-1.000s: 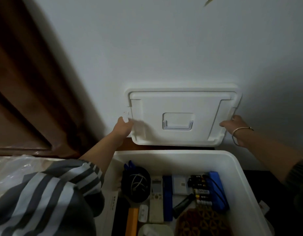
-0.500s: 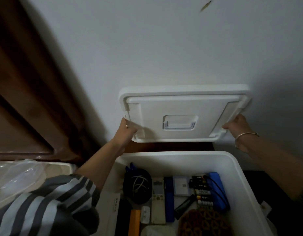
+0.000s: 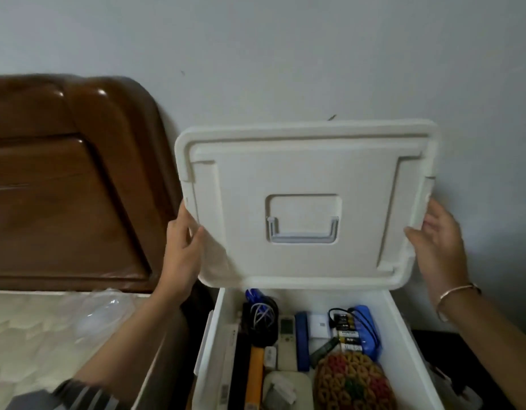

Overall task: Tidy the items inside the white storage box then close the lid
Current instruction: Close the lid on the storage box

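Head view, closing stage. The white storage box stands open on the floor beside a bed with a brown wooden headboard, close to a pale wall. Its contents lie in rows running front to back: a coil of cables, a remote control, a blue bar, a set of batteries against a blue pouch, an orange strip and a crocheted piece at the near end. Nothing visibly rises above the rim, so the tidying appears to be complete, or nearly so.

The lid is off the box and is held nearly upright over its far end. The face with the recessed handle is turned toward the camera, and the lower edge is just above the far rim. The left hand grips the lid's left edge, with the thumb on the front face and the fingers behind. The right hand, which wears a bracelet, pinches the right edge in the same way, though it is slightly blurred.

What remains, by this reading, is to tip the lid flat, align it with the rim and press it down. Whether the lid touches the wall cannot be told.
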A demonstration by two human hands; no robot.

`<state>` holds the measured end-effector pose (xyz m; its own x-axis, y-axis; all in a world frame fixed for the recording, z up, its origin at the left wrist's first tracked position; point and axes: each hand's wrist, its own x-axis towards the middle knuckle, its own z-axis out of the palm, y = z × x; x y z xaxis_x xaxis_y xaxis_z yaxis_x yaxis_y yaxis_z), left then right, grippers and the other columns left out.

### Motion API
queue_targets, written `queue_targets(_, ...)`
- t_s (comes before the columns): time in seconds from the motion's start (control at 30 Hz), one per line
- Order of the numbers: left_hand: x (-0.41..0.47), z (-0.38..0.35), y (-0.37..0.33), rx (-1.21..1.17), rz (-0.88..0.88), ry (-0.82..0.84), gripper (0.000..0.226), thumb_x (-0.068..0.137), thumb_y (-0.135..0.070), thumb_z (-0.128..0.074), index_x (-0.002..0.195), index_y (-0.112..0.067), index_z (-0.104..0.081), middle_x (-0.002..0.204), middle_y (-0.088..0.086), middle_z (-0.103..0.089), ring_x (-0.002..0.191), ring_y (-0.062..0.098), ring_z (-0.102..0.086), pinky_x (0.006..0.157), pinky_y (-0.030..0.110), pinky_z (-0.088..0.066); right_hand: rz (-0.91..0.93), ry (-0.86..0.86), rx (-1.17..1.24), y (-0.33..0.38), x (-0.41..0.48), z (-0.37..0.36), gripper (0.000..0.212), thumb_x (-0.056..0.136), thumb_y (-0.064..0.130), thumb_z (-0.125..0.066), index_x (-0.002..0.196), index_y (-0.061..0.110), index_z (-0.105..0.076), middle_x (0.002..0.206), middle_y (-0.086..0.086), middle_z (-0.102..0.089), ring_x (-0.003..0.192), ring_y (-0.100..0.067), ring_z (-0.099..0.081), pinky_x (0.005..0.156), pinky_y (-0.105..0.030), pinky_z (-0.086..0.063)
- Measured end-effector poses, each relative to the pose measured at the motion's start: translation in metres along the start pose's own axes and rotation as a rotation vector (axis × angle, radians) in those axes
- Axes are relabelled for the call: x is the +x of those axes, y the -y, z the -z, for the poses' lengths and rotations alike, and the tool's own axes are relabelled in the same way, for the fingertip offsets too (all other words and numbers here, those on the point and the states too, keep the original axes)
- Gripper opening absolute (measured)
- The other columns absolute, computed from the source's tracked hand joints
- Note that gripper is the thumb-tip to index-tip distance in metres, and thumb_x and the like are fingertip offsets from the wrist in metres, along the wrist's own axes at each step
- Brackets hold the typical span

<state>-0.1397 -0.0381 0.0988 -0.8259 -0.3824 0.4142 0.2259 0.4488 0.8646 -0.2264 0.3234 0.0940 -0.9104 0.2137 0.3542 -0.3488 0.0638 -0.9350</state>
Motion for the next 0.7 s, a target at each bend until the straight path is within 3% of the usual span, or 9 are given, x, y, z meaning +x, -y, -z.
queue_targets(0.13, -0.041, 0.029, -0.018, 0.085, 0.098, -0.157, 0.049, 0.093, -0.021, -0.058, 0.138, -0.04, -0.047, 0.115, -0.013, -0.065, 0.101, 0.013, -0.063, 0.09, 0.039, -0.054, 0.03, -0.013, 0.04, 0.024, -0.035, 0.028, 0.046, 0.086, -0.004, -0.056, 0.126, 0.018, -0.056, 0.11, 0.007, -0.065, 0.089, 0.01, -0.063, 0.073, -0.004, -0.048)
queue_targets(0.3, -0.091, 0.044, -0.027, -0.14, 0.269, -0.164, 0.021, 0.089, -0.023, -0.066, 0.104, -0.036, -0.071, 0.096, -0.013, -0.074, 0.084, 0.007, -0.071, 0.065, 0.017, -0.056, -0.088, 0.036, 0.09, 0.025, -0.067, 0.058, 0.042, 0.086, -0.001, -0.061, 0.125, 0.015, -0.057, 0.111, 0.004, -0.065, 0.084, 0.008, -0.065, 0.072, -0.004, -0.049)
queue_targets(0.4, -0.119, 0.037, -0.011, -0.137, 0.39, -0.057, 0.022, 0.095, -0.023, -0.056, 0.109, -0.034, -0.07, 0.098, -0.01, -0.074, 0.087, 0.011, -0.071, 0.069, 0.023, -0.056, -0.196, 0.099, 0.072, 0.012, -0.088, 0.069, 0.047, 0.086, -0.005, -0.059, 0.129, 0.011, -0.052, 0.119, -0.002, -0.06, 0.091, -0.002, -0.063, 0.069, -0.005, -0.05)
queue_targets(0.5, -0.145, 0.027, 0.013, -0.142, 0.412, 0.065, 0.027, 0.097, -0.012, -0.051, 0.102, -0.031, -0.069, 0.096, -0.004, -0.075, 0.086, 0.016, -0.07, 0.077, 0.034, -0.057, -0.263, 0.131, -0.004, -0.004, -0.107, 0.074, 0.048, 0.084, -0.014, -0.055, 0.129, 0.002, -0.049, 0.118, -0.008, -0.057, 0.072, 0.011, -0.063, 0.063, -0.002, -0.048)
queue_targets(0.57, -0.158, 0.021, 0.03, -0.085, 0.418, 0.104, 0.027, 0.096, -0.008, -0.05, 0.099, -0.029, -0.068, 0.091, -0.003, -0.074, 0.082, 0.018, -0.069, 0.072, 0.034, -0.056, -0.293, 0.149, -0.062, -0.017, -0.117, 0.075, 0.047, 0.083, -0.018, -0.054, 0.128, -0.003, -0.048, 0.119, -0.013, -0.056, 0.074, 0.002, -0.064, 0.06, -0.001, -0.047)
queue_targets(0.63, -0.166, 0.017, 0.048, 0.022, 0.435, 0.103, 0.027, 0.095, -0.007, -0.049, 0.094, -0.029, -0.066, 0.082, -0.003, -0.072, 0.076, 0.019, -0.067, 0.064, 0.034, -0.054, -0.31, 0.178, -0.118, -0.03, -0.123, 0.073, 0.045, 0.082, -0.021, -0.052, 0.124, -0.006, -0.048, 0.12, -0.019, -0.057, 0.091, -0.019, -0.06, 0.06, -0.003, -0.047)
queue_targets(0.7, -0.169, 0.013, 0.063, 0.104, 0.453, 0.097, 0.026, 0.094, -0.006, -0.048, 0.093, -0.025, -0.065, 0.083, 0.0, -0.07, 0.079, 0.022, -0.065, 0.07, 0.038, -0.052, -0.316, 0.192, -0.171, -0.043, -0.125, 0.068, 0.044, 0.08, -0.023, -0.052, 0.122, -0.008, -0.049, 0.123, -0.023, -0.057, 0.104, -0.029, -0.056, 0.071, -0.011, -0.049)
